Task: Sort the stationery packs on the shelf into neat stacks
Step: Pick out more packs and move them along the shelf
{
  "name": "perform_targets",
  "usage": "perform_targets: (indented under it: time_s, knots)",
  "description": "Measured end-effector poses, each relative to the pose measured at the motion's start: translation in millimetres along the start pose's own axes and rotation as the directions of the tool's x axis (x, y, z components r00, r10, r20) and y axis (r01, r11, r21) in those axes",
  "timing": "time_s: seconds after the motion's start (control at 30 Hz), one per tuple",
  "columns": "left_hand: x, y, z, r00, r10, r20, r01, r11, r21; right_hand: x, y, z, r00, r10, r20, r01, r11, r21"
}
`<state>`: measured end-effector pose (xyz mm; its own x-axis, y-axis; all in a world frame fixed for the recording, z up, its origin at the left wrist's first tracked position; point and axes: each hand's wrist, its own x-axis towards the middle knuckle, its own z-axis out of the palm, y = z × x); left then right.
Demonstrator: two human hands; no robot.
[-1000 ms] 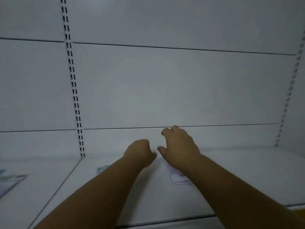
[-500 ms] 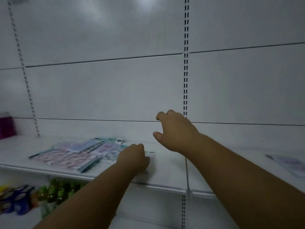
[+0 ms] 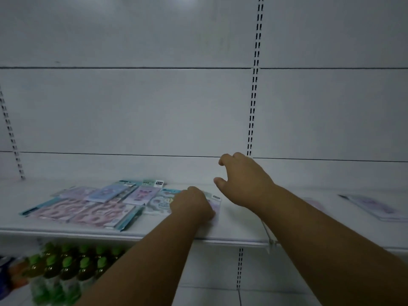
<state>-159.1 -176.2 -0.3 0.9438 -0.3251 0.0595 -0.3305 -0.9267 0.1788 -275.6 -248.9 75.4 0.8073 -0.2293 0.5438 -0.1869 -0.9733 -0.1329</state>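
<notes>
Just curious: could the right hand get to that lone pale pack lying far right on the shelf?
Probably yes. The right hand hovers open above the shelf, and only bare shelf shows between it and the lone pack.

A white shelf [image 3: 231, 230] runs the width of the frame. Flat stationery packs [image 3: 88, 208] lie spread and overlapping on its left half, from the back wall to near the front edge; the largest, pink-patterned, sits nearest the front. Another pale pack [image 3: 375, 208] lies flat toward the right end, well apart from the spread, its print blurred.
</notes>
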Motion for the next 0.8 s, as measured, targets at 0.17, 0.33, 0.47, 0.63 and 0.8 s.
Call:
perform_targets:
  time_s: [0.17,0.33,0.47,0.63,0.8]
  knots:
    - [1,-27,-24,0.975,-0.122,-0.187,0.021,0.885,-0.466,18,8,12,1.000,0.004,-0.013,-0.003,0.997,0.081]
    - [-23,-90,-63,0.945,-0.243,-0.217,-0.095,0.432,-0.897,33,-15,38,1.000,-0.014,0.022,0.010,0.987,0.159]
    - [-46,-137,-96,0.943,-0.204,-0.264,-0.230,0.176,-0.957,47,-50,71,0.989,0.021,0.145,-0.050,0.979,0.199]
    - [-45,-180,-116,0.964,-0.074,-0.254,-0.240,0.156,-0.958,60,-93,122,0.942,0.129,0.311,-0.170,0.979,0.111]
    - [-33,-215,-117,0.965,0.043,-0.257,-0.260,0.198,-0.945,66,-120,154,0.863,0.314,0.395,-0.318,0.946,-0.056]
